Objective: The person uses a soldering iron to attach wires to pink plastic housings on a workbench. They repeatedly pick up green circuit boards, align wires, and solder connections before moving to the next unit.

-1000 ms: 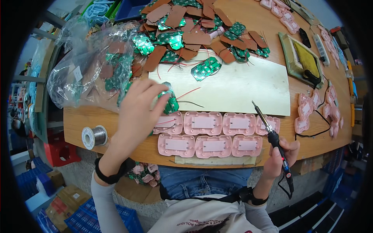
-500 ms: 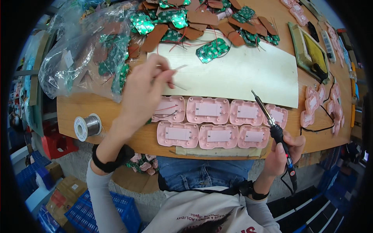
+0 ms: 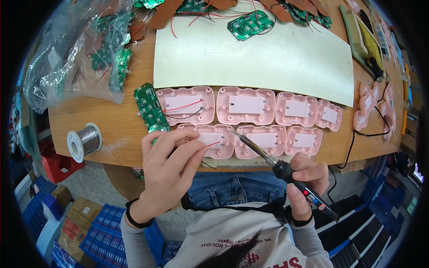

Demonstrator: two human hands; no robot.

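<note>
My left hand [image 3: 172, 167] pinches a red wire [image 3: 212, 144] whose free end lies over the lower-left pink plastic shell [image 3: 226, 153]. My right hand [image 3: 308, 178] is wrapped round a black soldering iron [image 3: 286, 172]. The iron's tip points left and hovers close to that same shell's upper right corner; contact I cannot tell. Just above my left hand, a green circuit board [image 3: 151, 107] lies beside the upper-left shell [image 3: 185, 91], with a red and a black wire running from it into that shell. Part of the lower-left shell is hidden by my left fingers.
Several more pink shells [image 3: 246, 117] form two rows along the front edge. Behind them lies a white board [image 3: 250, 62] with a loose circuit board [image 3: 250, 25]. A solder spool [image 3: 85, 142] and a plastic bag [image 3: 67, 58] of boards are left; a yellow sponge tray [image 3: 368, 44] is right.
My left hand has come down from the white board to the lower-left shell, with a red wire now visible in its fingers. The soldering iron has swung left and down toward that shell.
</note>
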